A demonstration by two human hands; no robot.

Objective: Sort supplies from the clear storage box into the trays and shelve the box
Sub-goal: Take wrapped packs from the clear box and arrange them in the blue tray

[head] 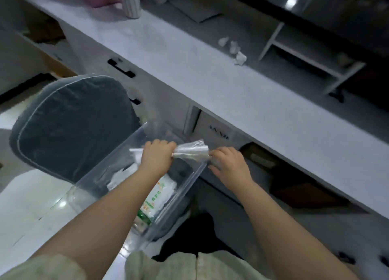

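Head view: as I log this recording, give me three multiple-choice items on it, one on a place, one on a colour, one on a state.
1. Where does the clear storage box rest?
A. On the counter
B. On a shelf
C. On the chair cushion

2. What colour is the chair cushion?
A. Blue-green
B. Red
C. Yellow

3. What is the left hand doing?
A. Hanging idle
B. Gripping one end of the clear plastic bundle
C. Pressing flat on the counter

Answers:
1 C: the cushion shows through the box's clear walls and beneath its near corner.
2 A: the padded seat is a dull blue-green with pale piping.
3 B: its fingers are curled round the bundle's end, above the box.
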